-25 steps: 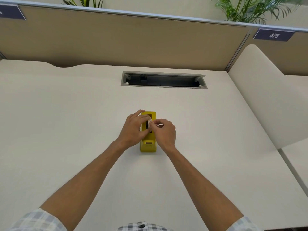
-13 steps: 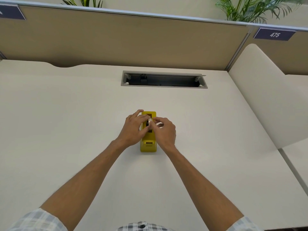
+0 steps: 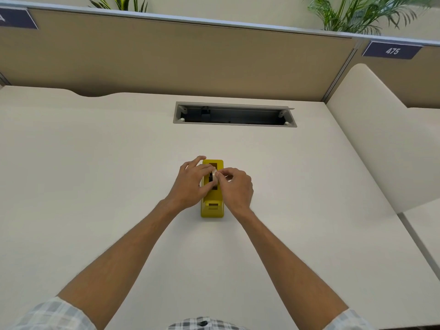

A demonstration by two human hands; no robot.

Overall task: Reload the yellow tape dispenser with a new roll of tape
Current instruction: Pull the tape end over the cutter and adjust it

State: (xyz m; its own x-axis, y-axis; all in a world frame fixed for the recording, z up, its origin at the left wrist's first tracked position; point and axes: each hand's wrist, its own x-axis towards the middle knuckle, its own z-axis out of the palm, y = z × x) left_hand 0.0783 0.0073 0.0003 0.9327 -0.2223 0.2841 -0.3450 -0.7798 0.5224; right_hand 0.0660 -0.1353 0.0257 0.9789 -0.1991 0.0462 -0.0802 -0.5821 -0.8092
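A yellow tape dispenser (image 3: 212, 208) stands on the white desk, its cutter end toward me. A pale roll of tape (image 3: 214, 176) sits upright in the dispenser's slot. My left hand (image 3: 190, 184) lies against the dispenser's left side, fingers curled onto the roll. My right hand (image 3: 234, 186) is on the right side, thumb and forefinger pinched at the top of the roll. Both hands hide the dispenser's middle and most of the roll.
A grey open cable tray (image 3: 234, 115) is set into the desk beyond the dispenser. A tan partition (image 3: 166, 63) runs along the back, a white side panel (image 3: 381, 139) stands at the right. Plants (image 3: 357, 13) rise behind the partition.
My right hand's pinching fingers have shifted slightly up and left on the roll. The left hand and dispenser stay where they were.
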